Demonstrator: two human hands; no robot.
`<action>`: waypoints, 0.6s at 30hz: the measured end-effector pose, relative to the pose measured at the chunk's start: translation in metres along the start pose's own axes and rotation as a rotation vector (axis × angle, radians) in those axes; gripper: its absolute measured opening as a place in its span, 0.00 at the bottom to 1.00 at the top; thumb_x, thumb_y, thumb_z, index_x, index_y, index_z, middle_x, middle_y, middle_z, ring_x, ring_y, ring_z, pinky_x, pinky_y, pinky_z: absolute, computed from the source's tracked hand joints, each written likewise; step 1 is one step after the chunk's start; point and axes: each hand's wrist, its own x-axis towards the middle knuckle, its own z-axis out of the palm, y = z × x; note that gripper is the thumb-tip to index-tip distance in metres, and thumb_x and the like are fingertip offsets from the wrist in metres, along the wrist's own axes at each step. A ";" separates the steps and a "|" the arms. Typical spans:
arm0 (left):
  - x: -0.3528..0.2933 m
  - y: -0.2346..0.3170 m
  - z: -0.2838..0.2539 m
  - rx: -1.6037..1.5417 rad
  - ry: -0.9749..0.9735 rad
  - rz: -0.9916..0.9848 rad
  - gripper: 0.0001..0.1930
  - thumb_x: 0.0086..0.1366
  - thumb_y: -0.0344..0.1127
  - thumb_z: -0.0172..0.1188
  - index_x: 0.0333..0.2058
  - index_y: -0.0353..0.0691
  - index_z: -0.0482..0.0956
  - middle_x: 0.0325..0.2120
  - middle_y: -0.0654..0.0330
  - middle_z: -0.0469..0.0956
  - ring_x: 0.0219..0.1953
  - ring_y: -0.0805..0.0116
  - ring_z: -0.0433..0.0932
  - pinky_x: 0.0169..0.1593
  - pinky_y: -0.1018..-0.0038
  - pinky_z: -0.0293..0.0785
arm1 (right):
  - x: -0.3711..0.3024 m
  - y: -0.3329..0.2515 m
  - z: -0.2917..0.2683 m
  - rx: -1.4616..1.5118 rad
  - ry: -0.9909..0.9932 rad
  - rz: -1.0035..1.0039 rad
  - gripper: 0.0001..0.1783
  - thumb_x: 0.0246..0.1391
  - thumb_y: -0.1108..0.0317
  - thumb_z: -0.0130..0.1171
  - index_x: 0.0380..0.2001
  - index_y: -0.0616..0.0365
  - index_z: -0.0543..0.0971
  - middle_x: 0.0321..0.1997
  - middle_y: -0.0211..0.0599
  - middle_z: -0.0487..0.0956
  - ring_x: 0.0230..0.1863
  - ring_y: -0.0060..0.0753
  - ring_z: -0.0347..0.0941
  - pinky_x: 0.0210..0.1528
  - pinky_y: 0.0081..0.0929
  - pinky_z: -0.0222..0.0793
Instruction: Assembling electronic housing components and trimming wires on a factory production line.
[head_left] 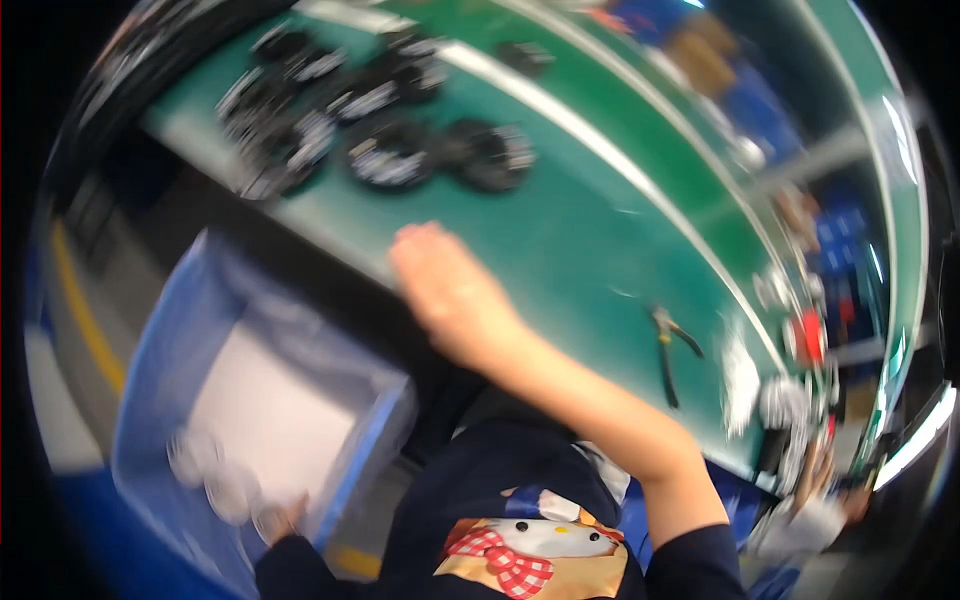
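My left hand [291, 514] is down inside the blue bin [158, 350], at its near side. Its blurred fingers close on the nearest of a row of clear, round plastic-looking pieces [232, 492]. My right hand [447, 290] hovers by the front edge of the green table [560, 270], its forearm crossing in front of me. Its fingers are smeared by motion, and no object shows in it. Several black coils with pale wrapped bands [388, 152], perhaps cables, lie on the table beyond that hand.
Yellow-and-black pliers [668, 355] lie on the table to the right, beside a crumpled clear plastic piece [738, 375]. A white sheet or lining [270, 400] covers the bin's bottom. Another person's hand [818, 470] shows at the far right. A green raised ledge [620, 110] runs behind.
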 end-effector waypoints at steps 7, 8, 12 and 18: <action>0.331 -0.052 -0.037 -0.142 -0.540 -0.269 0.49 0.40 0.65 0.57 0.54 0.33 0.57 0.51 0.45 0.62 0.51 0.50 0.63 0.53 0.59 0.61 | -0.001 -0.005 0.023 -0.082 0.267 -0.002 0.21 0.39 0.68 0.47 0.37 0.73 0.69 0.41 0.50 0.70 0.47 0.49 0.65 0.54 0.38 0.57; 0.365 -0.064 -0.009 -0.169 -0.591 -0.307 0.49 0.40 0.65 0.57 0.54 0.33 0.57 0.51 0.45 0.62 0.51 0.50 0.64 0.53 0.59 0.61 | -0.003 -0.006 0.027 -0.056 0.306 0.041 0.22 0.40 0.67 0.47 0.38 0.74 0.69 0.45 0.53 0.69 0.49 0.51 0.64 0.55 0.40 0.56; 0.444 -0.074 0.095 -0.189 -0.691 -0.437 0.48 0.42 0.64 0.56 0.54 0.34 0.57 0.50 0.45 0.63 0.50 0.50 0.65 0.52 0.58 0.62 | -0.011 0.004 0.044 -0.003 0.275 0.083 0.25 0.41 0.67 0.46 0.42 0.75 0.68 0.51 0.60 0.65 0.55 0.54 0.59 0.58 0.44 0.52; 0.509 -0.025 0.222 -0.080 -0.669 -0.572 0.45 0.44 0.63 0.54 0.54 0.35 0.57 0.49 0.46 0.64 0.48 0.50 0.66 0.51 0.56 0.64 | -0.018 0.005 0.019 0.817 0.321 0.121 0.33 0.28 0.64 0.62 0.44 0.66 0.68 0.54 0.54 0.61 0.57 0.54 0.55 0.58 0.43 0.51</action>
